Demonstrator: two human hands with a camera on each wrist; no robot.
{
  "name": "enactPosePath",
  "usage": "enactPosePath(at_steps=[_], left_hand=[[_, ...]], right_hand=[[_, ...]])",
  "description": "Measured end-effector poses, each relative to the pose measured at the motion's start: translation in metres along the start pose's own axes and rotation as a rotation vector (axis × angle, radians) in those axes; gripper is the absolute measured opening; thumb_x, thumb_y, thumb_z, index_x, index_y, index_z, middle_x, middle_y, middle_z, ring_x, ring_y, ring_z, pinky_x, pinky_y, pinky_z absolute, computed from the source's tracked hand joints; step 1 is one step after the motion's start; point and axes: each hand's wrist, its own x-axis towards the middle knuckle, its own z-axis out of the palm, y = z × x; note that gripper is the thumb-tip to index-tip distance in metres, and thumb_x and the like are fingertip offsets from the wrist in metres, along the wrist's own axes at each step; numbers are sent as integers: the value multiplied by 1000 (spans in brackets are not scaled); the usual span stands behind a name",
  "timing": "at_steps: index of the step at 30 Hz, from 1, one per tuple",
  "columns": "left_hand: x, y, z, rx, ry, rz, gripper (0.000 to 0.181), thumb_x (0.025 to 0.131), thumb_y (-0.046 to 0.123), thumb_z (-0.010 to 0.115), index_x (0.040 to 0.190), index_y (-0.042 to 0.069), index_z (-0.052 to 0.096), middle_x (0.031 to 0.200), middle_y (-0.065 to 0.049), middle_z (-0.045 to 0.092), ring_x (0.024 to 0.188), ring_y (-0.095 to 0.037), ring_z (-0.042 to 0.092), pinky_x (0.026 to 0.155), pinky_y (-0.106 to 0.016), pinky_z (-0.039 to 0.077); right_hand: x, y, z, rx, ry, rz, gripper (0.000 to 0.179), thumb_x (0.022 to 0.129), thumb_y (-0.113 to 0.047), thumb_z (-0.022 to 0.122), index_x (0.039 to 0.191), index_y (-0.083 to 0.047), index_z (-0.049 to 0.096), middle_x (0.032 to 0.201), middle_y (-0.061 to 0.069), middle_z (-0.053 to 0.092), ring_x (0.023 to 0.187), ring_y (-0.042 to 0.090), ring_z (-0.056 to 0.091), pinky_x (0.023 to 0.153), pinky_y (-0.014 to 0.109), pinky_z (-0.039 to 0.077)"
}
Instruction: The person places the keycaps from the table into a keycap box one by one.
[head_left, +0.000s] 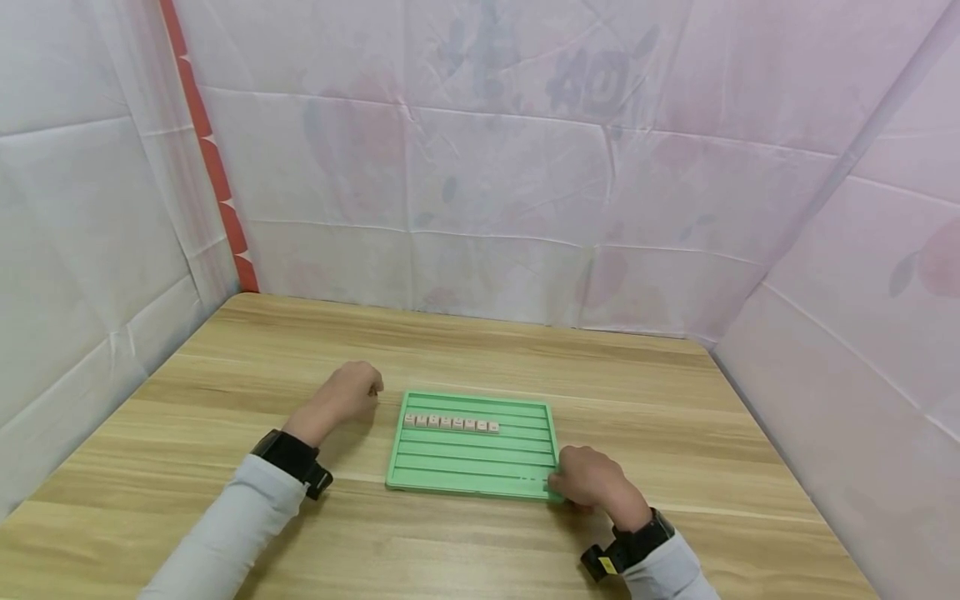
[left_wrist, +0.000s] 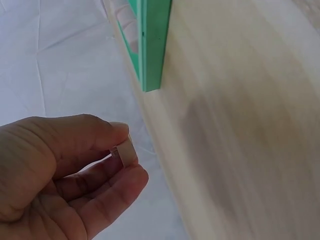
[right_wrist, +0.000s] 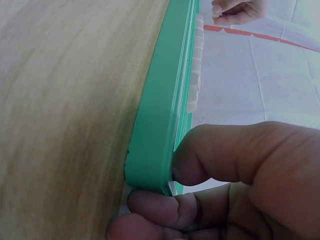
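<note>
A shallow green tray (head_left: 472,463) with raised ridges lies on the table. Along one of its upper channels runs a row of several small beige letter tiles (head_left: 446,422), starting at the left side. My left hand (head_left: 347,393) is held above the table just left of the tray. Between thumb and fingertips it pinches one small beige tile (left_wrist: 127,152), whose marked face is hidden. At the tray's near right corner, my right hand (head_left: 592,477) grips the rim, thumb over the top edge and fingers (right_wrist: 155,206) against the outer side.
The wood-grain table (head_left: 480,550) reaches back to a pale plastic sheet (head_left: 495,183) that hangs behind it. Similar sheets stand at the left and right. A red strip (head_left: 213,167) runs down the left rear corner. Black straps with cameras (head_left: 288,460) circle both wrists.
</note>
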Motion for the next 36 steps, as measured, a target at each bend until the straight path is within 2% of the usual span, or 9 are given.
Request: enactPosePath(at_steps=[6,9,12,18,21,26,32,36], left_hand=[[-1,4,-7,35,13,21,40,73,-15,52,57,14,30,58,3,24,53,-11,20,52,-25,19],[-2,6,-11,54,27,18,32,76,-12,54,56,11,42,60,1,37,54,-11,26,52,-25,24],[-3,8,-15,53,28,-4,20,78,-9,56,65,6,59,70,-4,51,56,-12,33,53,-26,28],[-4,9,-17,45,27,-24,14,79,-7,57,76,3,66,78,-8,58,59,-14,38,54,-27,32],[-5,8,-16,40,34,-30,14,79,-7,58,84,0,70,87,-11,64,62,-14,44,58,-28,39],[-5,4,-13,-24,38,-47,18,79,-3,60,94,-4,68,88,-11,65,74,-20,58,66,-34,49],[-6,-5,-9,-163,20,-31,18,80,-1,60,97,-1,66,81,-5,63,74,-19,58,64,-33,48],[-7,-8,-6,-210,9,-28,17,79,-2,64,96,-2,66,84,-8,64,76,-20,61,67,-35,50]], right_hand=[[0,0,0,-1,7,-4,20,81,-9,56,62,-7,52,46,-1,41,37,10,35,39,23,23],[0,0,1,-4,9,-5,20,81,-9,56,61,-8,52,45,-1,41,36,10,34,39,23,23],[0,0,1,-5,8,-4,20,81,-9,56,61,-8,52,46,-1,41,37,10,34,39,23,23],[-1,-1,0,0,4,5,18,80,-9,56,63,-7,52,47,0,42,38,11,35,40,23,24],[-1,-1,0,0,-2,12,19,81,-9,56,63,-7,52,48,0,43,38,11,35,40,23,24],[0,-1,0,-3,-12,20,20,82,-10,57,63,-7,53,48,0,43,37,11,36,40,23,24],[-1,-1,-1,1,-19,19,21,84,-11,57,64,-7,53,48,0,43,37,11,36,40,23,24],[-2,-2,-2,1,-22,19,20,84,-10,57,65,-7,53,48,1,43,38,11,37,40,23,25]])
